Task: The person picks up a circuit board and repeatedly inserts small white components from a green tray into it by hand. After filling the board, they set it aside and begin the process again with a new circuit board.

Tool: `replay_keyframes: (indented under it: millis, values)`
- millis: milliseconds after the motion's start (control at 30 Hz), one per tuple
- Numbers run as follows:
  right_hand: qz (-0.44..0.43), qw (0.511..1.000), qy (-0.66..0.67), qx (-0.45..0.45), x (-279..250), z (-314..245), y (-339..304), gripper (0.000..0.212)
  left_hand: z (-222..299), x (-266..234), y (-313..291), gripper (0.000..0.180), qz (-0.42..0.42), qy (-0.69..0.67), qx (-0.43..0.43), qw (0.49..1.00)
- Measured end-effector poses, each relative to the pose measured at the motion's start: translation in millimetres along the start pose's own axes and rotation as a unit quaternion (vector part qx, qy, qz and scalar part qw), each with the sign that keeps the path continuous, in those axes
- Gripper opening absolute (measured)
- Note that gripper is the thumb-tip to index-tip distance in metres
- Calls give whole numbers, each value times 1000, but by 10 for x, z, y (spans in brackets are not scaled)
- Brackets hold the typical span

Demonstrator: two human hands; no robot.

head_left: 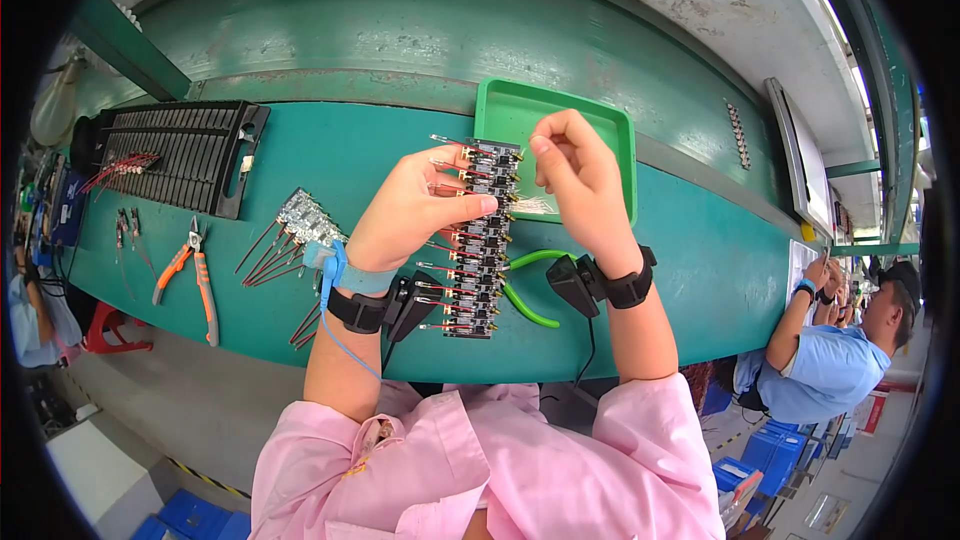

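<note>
My left hand (420, 202) grips a long black strip of circuit boards (473, 275), thumb across its face and fingers behind. Short red and black wires stick out along the strip's left edge. By the strip's upper right end, my right hand (580, 175) is closed in a pinch; anything between its fingertips is too small to make out. A green tray (627, 155) lies beyond and below this hand, with thin white pieces (535, 205) inside it. Partly behind the strip's lower half are green-handled pliers (530, 312).
More wired circuit boards (300, 220) lie left of my left wrist. Farther left are orange-handled pliers (200, 275), small wired parts (127, 228) and a black slotted rack (180, 155) with red wires on it. A co-worker in a blue shirt (830, 365) sits at the right.
</note>
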State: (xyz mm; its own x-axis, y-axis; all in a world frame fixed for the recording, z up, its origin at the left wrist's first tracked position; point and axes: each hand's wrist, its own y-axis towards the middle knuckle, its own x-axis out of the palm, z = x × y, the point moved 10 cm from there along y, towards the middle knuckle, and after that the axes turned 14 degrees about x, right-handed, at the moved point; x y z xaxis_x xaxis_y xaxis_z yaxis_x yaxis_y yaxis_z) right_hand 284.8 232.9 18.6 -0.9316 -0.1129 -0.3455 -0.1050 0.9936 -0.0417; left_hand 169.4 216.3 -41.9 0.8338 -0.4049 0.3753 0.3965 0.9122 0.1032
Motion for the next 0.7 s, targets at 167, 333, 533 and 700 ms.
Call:
replay_keyframes:
  millis: [167,333,533,700]
  values:
    - [-46,983,155,86,-9,189,45,5,-29,-41,6,21,14,3,-3,1000]
    - [-72,970,221,76,50,220,-2,5,23,-52,30,24,54,-45,25,997]
    - [-54,982,179,30,154,150,-70,6,-13,-64,10,24,38,-33,8,999]
    - [-29,989,133,-54,159,46,-113,3,-6,-45,10,24,32,-34,2,999]
